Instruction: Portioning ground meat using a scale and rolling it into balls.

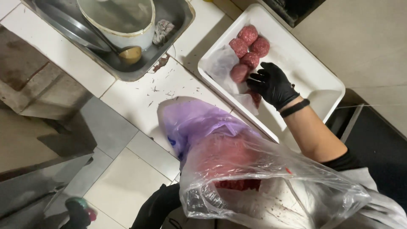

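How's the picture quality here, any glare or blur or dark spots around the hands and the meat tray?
Head view: the right hand and meatballs in the white tray are evenly lit and fairly sharp; the plastic bag shows glare streaks; the left hand, dark under the bag, loses detail; the lower left is dim and soft.

Gloved right hand [271,85] touches meatballs [249,51] in white tray [313,72] — plastic bag [237,169] (minced meat inside) nearby.

The bag of minced meat [237,165] lies nearest, on the counter [140,95]. Beyond it to the right sits the tray [316,78] with meatballs [249,53] in its far-left corner; the right hand [272,85] rests among them. The sink [178,19] lies far left
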